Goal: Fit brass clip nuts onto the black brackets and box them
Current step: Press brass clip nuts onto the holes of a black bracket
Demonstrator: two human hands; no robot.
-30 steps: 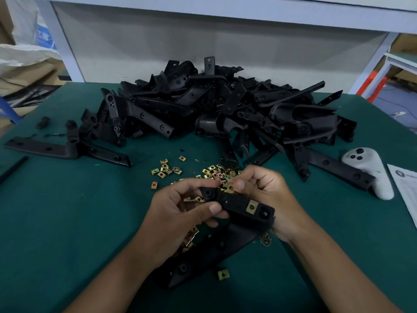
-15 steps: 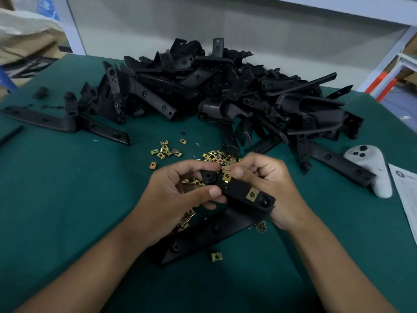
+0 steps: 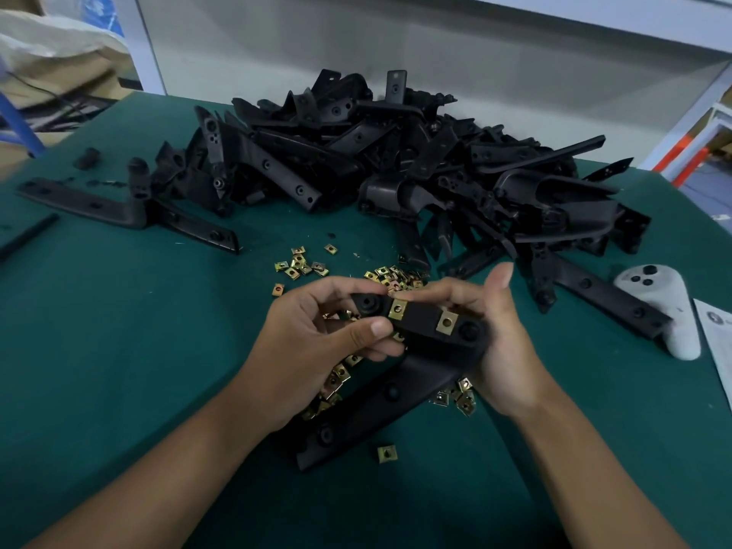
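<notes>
Both hands hold one black bracket (image 3: 420,334) above the green table (image 3: 119,330), toward its near edge and roughly midway between the left and right edges. The bracket is a long, matt black, L-shaped moulding: its upper arm lies across between the hands, and its longer lower arm (image 3: 368,410) slopes down toward the near edge, with round bosses along it. Two brass clip nuts sit on the upper arm, the left clip nut (image 3: 397,309) near the arm's rounded end and the right clip nut (image 3: 446,322) beside a round boss; each is a small square brass plate with a hole in its middle.

The left hand (image 3: 317,350) grips the rounded end, thumb on the near face and fingers curled over the far edge. The right hand (image 3: 495,342) cradles the bend of the bracket; its fingers reach over the top and touch the left clip nut, while its thumb stands up, free of the part.

Loose clip nuts (image 3: 301,265) lie scattered on the table just beyond and under the hands, one single nut (image 3: 387,454) nearer the near edge. A big heap of black brackets (image 3: 396,160) fills the far middle of the table. A white controller (image 3: 661,307) lies by the right edge, next to a sheet of paper (image 3: 717,334).
</notes>
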